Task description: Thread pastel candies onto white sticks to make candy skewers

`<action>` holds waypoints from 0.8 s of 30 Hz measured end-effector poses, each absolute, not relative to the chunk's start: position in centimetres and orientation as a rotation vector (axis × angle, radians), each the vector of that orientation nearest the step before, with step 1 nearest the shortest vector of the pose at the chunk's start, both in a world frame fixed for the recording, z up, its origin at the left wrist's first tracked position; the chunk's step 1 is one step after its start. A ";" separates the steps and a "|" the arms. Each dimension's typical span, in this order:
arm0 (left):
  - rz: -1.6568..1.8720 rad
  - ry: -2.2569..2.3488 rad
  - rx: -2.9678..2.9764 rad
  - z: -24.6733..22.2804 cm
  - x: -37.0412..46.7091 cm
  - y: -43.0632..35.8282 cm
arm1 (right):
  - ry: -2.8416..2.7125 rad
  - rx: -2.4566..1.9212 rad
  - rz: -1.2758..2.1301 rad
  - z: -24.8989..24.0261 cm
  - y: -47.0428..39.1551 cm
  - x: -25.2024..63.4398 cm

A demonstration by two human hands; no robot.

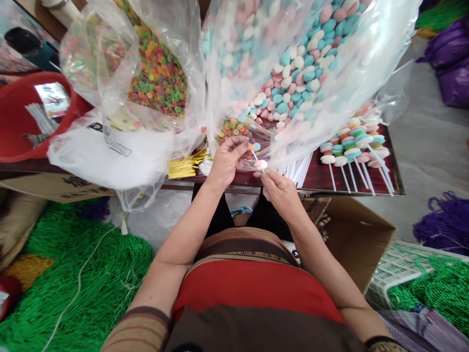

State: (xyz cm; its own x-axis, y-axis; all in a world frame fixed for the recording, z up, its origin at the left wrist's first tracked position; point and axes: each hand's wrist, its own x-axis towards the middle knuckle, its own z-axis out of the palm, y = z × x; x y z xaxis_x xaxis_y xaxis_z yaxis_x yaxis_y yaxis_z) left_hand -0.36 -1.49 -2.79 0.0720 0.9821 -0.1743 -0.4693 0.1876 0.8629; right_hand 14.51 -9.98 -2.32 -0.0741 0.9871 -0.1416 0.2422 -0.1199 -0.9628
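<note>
Both hands work at the near edge of the worktop [319, 178]. Piece in hand: a white stick [254, 154], tilted, out in front of the torso, between the two hands and below the mouth of the bag of pastel discs [289, 90].

Left hand [230, 160]: grip closed, fingertips pinched on an orange ring [251, 147] at the stick's upper end. Whether the ring is threaded cannot be told. A blue disc [257, 146] shows just beside it; held or lying behind, unclear.

Right hand [280, 189]: grip closed, thumb and finger pinching the stick just under the pink and white discs [261, 165].

Progress: several stacked skewers [353, 146] lie piled at the worktop's right end, discs and rings alternating, bare stick ends toward the person. These look complete. By comparison the piece in hand seems early: few discs on, much of the stack judged missing.

Stock remaining: the disc bag and the bag of small rings [161, 80] both hold plenty. Yellow ties [183, 167] lie left of the hands, apparently unused.
</note>
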 end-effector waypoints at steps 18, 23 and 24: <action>0.171 1.578 2.419 -1.7 0.7 0.8 | -0.850 -1.239 1.308 -1.6 -10.4 16.0; 0.203 1.546 2.462 -2.1 0.8 1.0 | -0.868 -1.290 1.297 -1.9 -10.5 16.3; 0.277 1.548 2.414 -2.1 0.5 1.1 | -0.884 -1.309 1.293 -1.9 -10.6 16.3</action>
State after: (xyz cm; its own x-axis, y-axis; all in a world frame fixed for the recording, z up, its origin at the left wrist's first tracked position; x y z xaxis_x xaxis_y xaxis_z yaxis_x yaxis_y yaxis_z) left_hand 0.55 1.12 -2.12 0.4141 0.9100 0.0200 0.8603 -0.3985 0.3179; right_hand 16.31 -10.57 -1.89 0.1445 0.9682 -0.2044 -0.1610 -0.1809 -0.9702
